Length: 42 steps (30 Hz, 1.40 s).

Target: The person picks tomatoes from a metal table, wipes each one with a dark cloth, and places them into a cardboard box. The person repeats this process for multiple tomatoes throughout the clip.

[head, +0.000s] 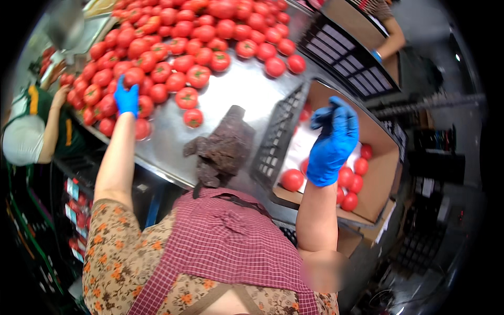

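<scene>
My left hand [127, 98], in a blue glove, reaches into a large heap of red tomatoes [185, 45]. Its thumb and fingers close around a tomato [134, 76] at the near left of the heap. Over a black plastic crate [275, 136] at the right, my right hand [334, 141] hangs in a blue glove. Its fingers are bent, a gap shows beside the thumb, and no object is visible in it. Cardboard [380, 177] lines the crate. Several tomatoes [348, 187] lie on its pale bottom, partly hidden by my hand and forearm.
A crumpled dark brown cloth [230, 147] lies on the steel table [252, 90] near its front edge. Behind my crate stands another black crate [348, 55], with a person's arm [393, 37] at it. Another person [35, 118] works at the left side.
</scene>
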Available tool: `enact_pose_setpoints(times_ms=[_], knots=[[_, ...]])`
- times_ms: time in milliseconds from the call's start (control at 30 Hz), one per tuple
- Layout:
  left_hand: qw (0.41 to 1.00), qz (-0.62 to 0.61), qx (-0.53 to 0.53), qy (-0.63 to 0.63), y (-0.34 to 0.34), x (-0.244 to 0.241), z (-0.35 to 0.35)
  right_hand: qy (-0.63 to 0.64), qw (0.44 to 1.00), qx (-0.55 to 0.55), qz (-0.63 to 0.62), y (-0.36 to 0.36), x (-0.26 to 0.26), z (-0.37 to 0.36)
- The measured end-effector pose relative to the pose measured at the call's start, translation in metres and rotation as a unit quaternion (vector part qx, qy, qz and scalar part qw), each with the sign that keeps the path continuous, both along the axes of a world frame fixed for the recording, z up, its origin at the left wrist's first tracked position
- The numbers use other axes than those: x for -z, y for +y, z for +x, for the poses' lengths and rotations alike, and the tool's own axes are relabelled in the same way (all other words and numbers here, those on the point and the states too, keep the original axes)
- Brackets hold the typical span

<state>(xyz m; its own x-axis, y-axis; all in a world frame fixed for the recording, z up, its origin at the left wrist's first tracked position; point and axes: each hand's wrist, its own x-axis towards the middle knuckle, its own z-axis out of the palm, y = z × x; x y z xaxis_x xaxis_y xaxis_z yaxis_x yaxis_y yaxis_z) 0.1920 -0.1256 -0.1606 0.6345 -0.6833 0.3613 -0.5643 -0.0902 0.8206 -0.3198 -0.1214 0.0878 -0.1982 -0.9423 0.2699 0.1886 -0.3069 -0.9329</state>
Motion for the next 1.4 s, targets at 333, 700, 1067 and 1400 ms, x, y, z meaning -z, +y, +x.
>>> enact_pose_setpoints(times_ms=[333, 700, 1067, 1400], knots=[[0.998, -0.024, -0.003, -0.062, 0.014, -0.053, -0.087, 0.629, 0.755, -0.107, 0.155, -0.056, 0.106, -0.126], [0.93, 0.097, 0.283, 0.215, 0.049, -0.118, -0.267, 0.416, 0.864, -0.13, 0.253, -0.068, 0.12, -0.113], [0.784, 0.036, 0.57, 0.244, 0.028, -0.211, -0.364, 0.007, 0.886, -0.238, 0.398, 0.003, 0.028, -0.045], [0.768, 0.088, 0.443, 0.454, 0.054, -0.175, -0.315, 0.721, 0.643, -0.258, 0.031, -0.041, 0.114, -0.084]])
